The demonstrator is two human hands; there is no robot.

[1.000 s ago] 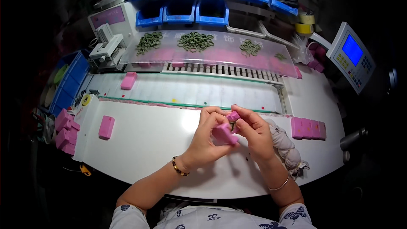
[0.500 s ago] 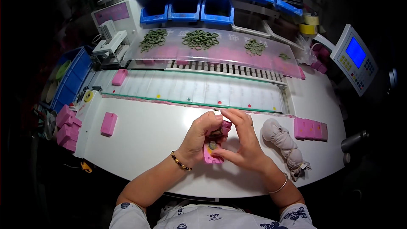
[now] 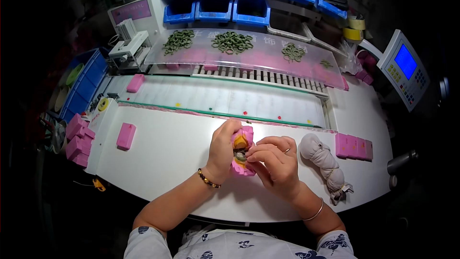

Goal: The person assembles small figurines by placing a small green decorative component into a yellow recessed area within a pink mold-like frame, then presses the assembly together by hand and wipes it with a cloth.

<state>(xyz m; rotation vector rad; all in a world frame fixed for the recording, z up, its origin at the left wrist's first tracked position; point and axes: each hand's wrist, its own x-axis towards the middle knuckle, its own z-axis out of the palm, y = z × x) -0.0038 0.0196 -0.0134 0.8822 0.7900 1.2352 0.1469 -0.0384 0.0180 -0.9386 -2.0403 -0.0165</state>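
My left hand (image 3: 222,149) is wrapped round the side of a pink rubber mold (image 3: 244,169), bent open above the white table. Yellow-orange surfaces show inside its two halves. Between them sits a small grey-green piece (image 3: 240,155), partly hidden, so its full shape is unclear. My right hand (image 3: 278,162) reaches in from the right, thumb and fingertips pinched together at the edge of that piece. A ring is on one of its fingers. The left fingertips are hidden behind the mold.
Closed pink molds (image 3: 126,136) lie at left, on the glass-topped strip (image 3: 215,100), and in a row (image 3: 353,146) at right. A tied grey cloth bundle (image 3: 326,168) lies beside my right forearm. Green rings (image 3: 232,42) are heaped on a clear sheet below blue bins (image 3: 251,10). A control panel (image 3: 405,69) stands right.
The mold is spread wider, showing more of its yellow-orange inside. My right hand has gone from holding round the mold's edges to pinching at its middle. The whole view has shifted slightly.
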